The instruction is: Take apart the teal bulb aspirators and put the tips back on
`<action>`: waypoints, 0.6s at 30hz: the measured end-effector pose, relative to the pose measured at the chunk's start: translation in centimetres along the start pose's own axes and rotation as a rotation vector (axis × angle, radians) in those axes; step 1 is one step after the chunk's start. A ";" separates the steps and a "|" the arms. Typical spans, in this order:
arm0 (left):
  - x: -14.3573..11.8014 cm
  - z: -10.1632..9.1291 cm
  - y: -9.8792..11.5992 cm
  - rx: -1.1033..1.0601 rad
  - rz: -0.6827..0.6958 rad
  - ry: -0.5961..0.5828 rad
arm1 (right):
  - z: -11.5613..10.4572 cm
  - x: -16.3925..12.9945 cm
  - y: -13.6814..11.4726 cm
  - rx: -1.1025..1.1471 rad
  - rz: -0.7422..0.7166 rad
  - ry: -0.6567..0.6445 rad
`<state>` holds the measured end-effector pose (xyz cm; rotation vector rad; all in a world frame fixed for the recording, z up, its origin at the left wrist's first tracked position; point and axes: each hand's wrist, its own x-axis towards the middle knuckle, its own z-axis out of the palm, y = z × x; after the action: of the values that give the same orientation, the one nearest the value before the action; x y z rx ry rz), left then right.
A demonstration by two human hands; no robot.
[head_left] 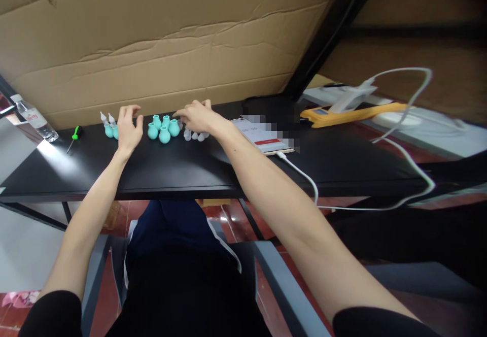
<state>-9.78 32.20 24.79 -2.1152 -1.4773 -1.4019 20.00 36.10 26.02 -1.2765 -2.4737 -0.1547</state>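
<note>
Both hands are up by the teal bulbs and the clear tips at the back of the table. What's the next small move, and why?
Probably close the right hand on one of the clear tips: its fingers already rest over that cluster, beside the loose teal bulbs. The left hand is open, next to two bulbs with tips on, so it looks free to take a bulb afterwards.

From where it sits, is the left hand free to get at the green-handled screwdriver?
Probably yes. The left hand rests by the teal bulbs, and only bare black table lies between it and the green-handled screwdriver farther left.
</note>
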 end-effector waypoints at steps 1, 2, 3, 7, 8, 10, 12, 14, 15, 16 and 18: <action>0.1 -0.3 -0.3 0.025 -0.025 0.108 | -0.2 -0.1 -0.2 -0.005 0.023 -0.002; 0.2 -0.6 -0.6 0.050 -0.071 0.209 | -0.5 -0.3 -0.4 -0.006 0.050 -0.005; 0.3 -0.8 -0.9 0.074 -0.140 0.297 | -0.6 -0.4 -0.6 -0.005 0.068 -0.003; 0.5 -1.5 -1.1 0.128 -0.594 0.451 | -0.9 -0.5 -0.9 0.021 0.033 0.043; 0.5 -1.6 -0.9 0.126 -0.704 0.445 | -0.9 -0.5 -0.9 0.029 0.025 0.055; 0.6 -1.6 -0.6 0.106 -0.852 0.411 | -0.9 -0.6 -0.8 0.047 0.018 0.079; 0.7 -1.5 -0.6 0.081 -0.880 0.374 | -1.2 -0.7 -0.7 0.071 0.020 0.112; 0.7 -1.4 -0.9 0.052 -0.786 0.349 | -1.6 -0.9 -0.9 0.097 0.019 0.154; 0.6 -1.3 -1.1 0.032 -0.700 0.337 | -1.9 -1.0 -1.0 0.114 0.015 0.175; 0.5 -1.2 -1.2 0.007 -0.600 0.323 | -2.3 -1.1 -1.3 0.137 0.009 0.195; 0.3 -1.0 -1.2 -0.050 -0.384 0.273 | -3.0 -1.3 -2.0 0.209 -0.010 0.230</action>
<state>-11.32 32.33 25.18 -1.6340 -1.8090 -1.7884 19.91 33.15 28.48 -1.0947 -2.2352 -0.0410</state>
